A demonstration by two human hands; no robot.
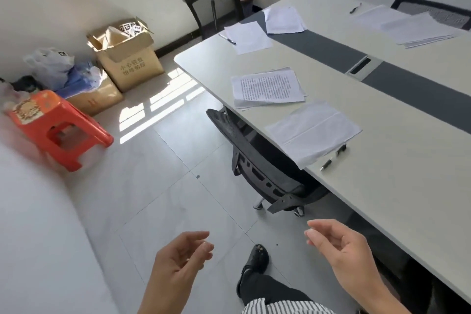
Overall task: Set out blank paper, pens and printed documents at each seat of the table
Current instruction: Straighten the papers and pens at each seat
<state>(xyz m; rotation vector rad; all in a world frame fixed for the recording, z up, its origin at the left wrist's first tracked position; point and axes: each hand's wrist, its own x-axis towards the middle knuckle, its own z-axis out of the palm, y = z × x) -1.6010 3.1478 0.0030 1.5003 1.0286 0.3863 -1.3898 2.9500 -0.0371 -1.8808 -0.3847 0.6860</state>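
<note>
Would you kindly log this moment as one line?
left hand open, empty | right hand open, empty | printed document, blank paper, pen on table

**Clutter along the far wall**

Orange plastic stool (58, 130) on the grey tiled floor (153, 199), patterned sticker on its seat. Behind it, a low cardboard box (99, 99) with a blue bag (79, 78) on top, and a white plastic bag (51, 64) next to that. Just beside, a taller open cardboard box (130, 66), flaps up, printed characters on its side, black-and-white marker sheets inside. Barred patch of sunlight (158, 107) before the boxes. Dark bin (246, 2) in the far corner.
</note>
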